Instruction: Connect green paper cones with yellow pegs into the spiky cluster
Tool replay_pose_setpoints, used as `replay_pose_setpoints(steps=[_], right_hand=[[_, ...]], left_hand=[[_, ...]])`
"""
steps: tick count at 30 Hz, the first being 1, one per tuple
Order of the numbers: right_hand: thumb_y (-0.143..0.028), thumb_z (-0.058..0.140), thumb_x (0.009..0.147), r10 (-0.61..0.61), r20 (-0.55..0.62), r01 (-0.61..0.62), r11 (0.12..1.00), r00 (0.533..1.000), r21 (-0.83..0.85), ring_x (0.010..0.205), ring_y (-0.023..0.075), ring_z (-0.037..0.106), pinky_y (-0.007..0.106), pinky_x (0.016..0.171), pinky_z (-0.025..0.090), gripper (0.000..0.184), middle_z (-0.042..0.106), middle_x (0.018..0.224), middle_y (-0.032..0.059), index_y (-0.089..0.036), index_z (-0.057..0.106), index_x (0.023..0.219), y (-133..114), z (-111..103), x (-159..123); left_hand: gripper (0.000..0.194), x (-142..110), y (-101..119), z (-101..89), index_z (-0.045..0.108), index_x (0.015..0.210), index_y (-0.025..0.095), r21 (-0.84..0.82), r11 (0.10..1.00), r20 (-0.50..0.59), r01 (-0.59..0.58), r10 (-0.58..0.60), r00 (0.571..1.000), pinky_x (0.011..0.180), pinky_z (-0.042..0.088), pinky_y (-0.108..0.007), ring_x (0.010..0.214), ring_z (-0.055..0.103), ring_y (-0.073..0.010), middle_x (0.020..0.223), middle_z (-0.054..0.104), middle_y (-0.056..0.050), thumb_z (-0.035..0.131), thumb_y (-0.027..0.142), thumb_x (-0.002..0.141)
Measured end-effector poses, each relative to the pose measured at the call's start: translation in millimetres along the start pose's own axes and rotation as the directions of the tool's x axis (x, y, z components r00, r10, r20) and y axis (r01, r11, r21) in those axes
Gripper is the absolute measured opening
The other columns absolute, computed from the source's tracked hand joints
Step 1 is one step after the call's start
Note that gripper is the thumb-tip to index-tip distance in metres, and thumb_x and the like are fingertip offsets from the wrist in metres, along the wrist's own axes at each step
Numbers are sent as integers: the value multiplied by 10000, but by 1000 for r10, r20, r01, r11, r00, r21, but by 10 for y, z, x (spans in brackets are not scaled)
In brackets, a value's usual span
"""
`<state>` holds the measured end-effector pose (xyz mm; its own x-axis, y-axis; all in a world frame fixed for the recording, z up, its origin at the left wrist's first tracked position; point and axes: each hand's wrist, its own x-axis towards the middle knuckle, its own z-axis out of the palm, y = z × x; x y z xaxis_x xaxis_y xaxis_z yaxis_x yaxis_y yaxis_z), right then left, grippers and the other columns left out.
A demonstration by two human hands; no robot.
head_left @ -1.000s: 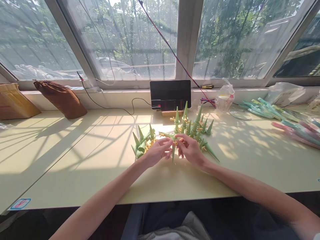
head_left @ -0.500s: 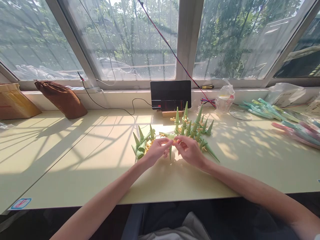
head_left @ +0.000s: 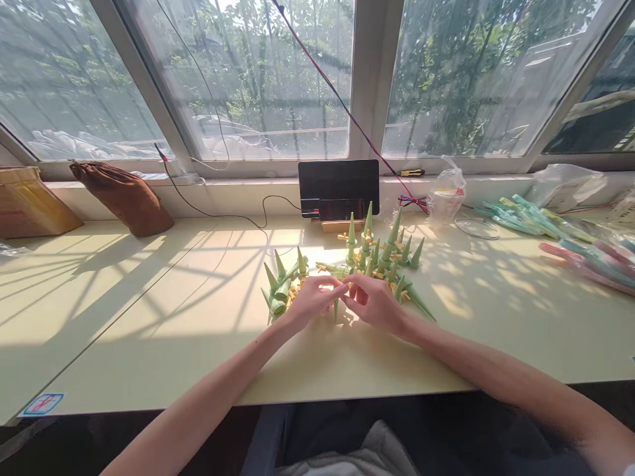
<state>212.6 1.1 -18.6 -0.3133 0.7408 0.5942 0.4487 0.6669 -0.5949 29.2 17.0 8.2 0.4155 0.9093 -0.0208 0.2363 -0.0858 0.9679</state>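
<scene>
My left hand [head_left: 315, 301] is closed, with a slim green pointed spike [head_left: 336, 311] hanging tip-down from its fingers. Against its fingertips, my right hand [head_left: 372, 303] makes a pinch. What lies between the right fingers is hidden; both hands meet over the table. Close by on the left lies a cluster of green cones [head_left: 280, 291] with small yellow parts [head_left: 296, 287], some standing and some on their sides. Behind and right of my hands stands a larger group of green cones [head_left: 393, 231] with yellow crosspieces. One long green cone [head_left: 421, 303] lies pointing toward the front right.
A black tablet [head_left: 338, 185] leans on a wooden stand [head_left: 342, 226] by the window. A brown drawstring pouch [head_left: 122, 198] and a cardboard box [head_left: 34, 201] are at left. On the right are a bagged cup [head_left: 446, 198] and wrapped coloured pieces [head_left: 590, 261]. Cables cross the back.
My fingertips have shifted slightly, the right fingers curling lower against the left. The hanging green spike has moved a little left and down. The surrounding cones stay put.
</scene>
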Motion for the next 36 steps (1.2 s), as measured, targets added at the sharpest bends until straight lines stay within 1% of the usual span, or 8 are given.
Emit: replay_pose_setpoints(steps=[3,10,14,17,22,25,31,36], right_hand=[[-270,588,902,12,7,-12,1000,1000,2,522,109,492,237,531,415,70,595,675,-19,-208,615,921,-9,5,2],[-270,512,946,24,20,-24,1000,1000,-14,523,110,449,239,521,372,129,531,628,-32,-209,576,853,-19,5,13],[-289,495,952,63,6,-63,998,998,5,525,115,471,247,526,386,116,558,648,-26,-209,553,889,-20,3,9],[-309,501,944,93,-52,-93,996,994,8,536,123,501,250,528,403,117,563,646,-23,-210,529,889,-42,-14,14],[-296,482,941,131,-135,-127,991,982,36,560,130,549,256,555,445,101,578,679,-15,-215,498,883,-91,-50,32],[-300,463,948,171,-139,-162,984,975,72,525,125,546,260,545,457,95,586,687,-15,-217,487,908,-101,-53,36],[-349,456,965,182,-117,-163,974,976,159,558,138,583,261,538,480,132,600,734,2,-225,480,925,-126,-57,43],[-362,462,970,180,-158,-158,977,971,140,580,145,582,271,554,487,158,603,737,14,-220,498,908,-130,-60,49]], left_hand=[[342,4,-17,1,680,761,180,1,1000,19,4,-4,1000,460,286,-209,416,403,-88,464,445,48,724,519,758],[334,-11,24,22,676,749,180,12,1000,14,-9,8,1000,440,261,-208,414,383,-82,476,430,52,731,510,756],[398,2,2,33,646,752,182,-1,1000,-3,-7,7,1000,445,314,-221,412,413,-97,479,449,42,619,572,828],[407,17,-12,28,605,753,185,-11,1000,-23,-16,16,1000,470,349,-234,403,427,-101,464,461,43,557,572,870],[375,23,15,8,498,680,187,-49,999,-59,-8,5,998,462,306,-218,407,424,-87,462,474,47,672,493,809],[394,20,21,-1,472,649,187,-71,997,-92,-22,15,996,451,301,-221,397,407,-82,456,470,45,686,484,797],[407,23,-2,10,453,610,183,-55,998,-160,-23,14,987,429,310,-214,384,380,-72,425,437,50,687,455,803],[359,32,-18,8,433,660,189,-116,991,-217,-71,45,975,427,332,-205,400,379,-66,465,440,62,687,394,809]])
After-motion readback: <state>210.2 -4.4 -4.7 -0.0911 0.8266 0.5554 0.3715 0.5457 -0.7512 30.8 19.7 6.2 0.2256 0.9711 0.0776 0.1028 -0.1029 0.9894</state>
